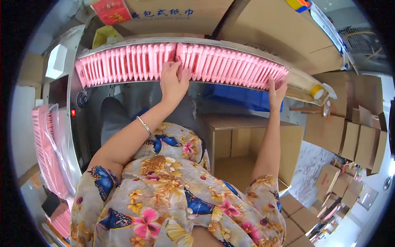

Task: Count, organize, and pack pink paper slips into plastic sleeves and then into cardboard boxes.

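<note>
A long row of slim pink packs (234,64) stands on edge, side by side, on a narrow ledge across the top of the head view. A dark seam splits the row into two blocks. At this seam my left hand (175,80) has its fingers curled against the packs, and the fingertips are partly hidden among them. My right hand (277,91) grips the right end of the row, its thumb in front and its fingers round the end. What print the packs bear is too small to tell.
An open cardboard box (251,148) stands below the ledge, near my right arm. Bagged pink packs (47,152) lie at the left. A roll of clear tape (317,91) sits at the ledge's right end. Large cartons (279,29) stand behind the row; more boxes (341,136) are stacked at right.
</note>
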Available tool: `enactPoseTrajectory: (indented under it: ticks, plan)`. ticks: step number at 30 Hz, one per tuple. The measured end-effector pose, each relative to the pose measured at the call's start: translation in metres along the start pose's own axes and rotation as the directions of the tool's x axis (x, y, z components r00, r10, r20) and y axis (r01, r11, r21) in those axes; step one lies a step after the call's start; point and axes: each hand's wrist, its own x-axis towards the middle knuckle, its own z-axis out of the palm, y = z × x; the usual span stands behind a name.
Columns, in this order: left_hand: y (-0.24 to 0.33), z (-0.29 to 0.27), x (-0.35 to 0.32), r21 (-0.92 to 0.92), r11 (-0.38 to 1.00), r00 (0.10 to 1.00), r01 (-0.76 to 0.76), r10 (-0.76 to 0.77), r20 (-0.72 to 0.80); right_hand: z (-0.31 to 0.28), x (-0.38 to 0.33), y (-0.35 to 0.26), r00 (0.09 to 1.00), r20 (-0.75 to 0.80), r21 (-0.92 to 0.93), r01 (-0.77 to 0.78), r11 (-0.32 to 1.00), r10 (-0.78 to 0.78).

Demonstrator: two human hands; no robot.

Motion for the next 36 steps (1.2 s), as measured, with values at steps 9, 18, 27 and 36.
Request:
enactPoseTrajectory:
  ticks: [9, 18, 27, 36]
  plan:
    - [0.023, 0.026, 0.006, 0.120, 0.993, 0.998, 0.006, 0.001, -0.057, 0.006, 0.002, -0.001, 0.982, 0.176, -0.014, 0.066, 0.998, -0.062]
    - [0.032, 0.035, 0.021, 0.168, 0.979, 0.988, 0.115, -0.096, -0.120, 0.005, 0.029, -0.002, 0.979, 0.196, 0.053, -0.062, 0.997, 0.050]
    - [0.039, 0.039, 0.022, 0.095, 0.973, 0.977, 0.209, -0.204, -0.060, 0.010, 0.006, -0.031, 0.992, 0.094, -0.049, -0.079, 0.996, 0.083]
    - [0.052, 0.007, 0.001, -0.052, 0.981, 0.981, 0.189, -0.186, 0.049, -0.034, -0.032, -0.073, 0.998, 0.032, -0.068, -0.054, 0.996, 0.057]
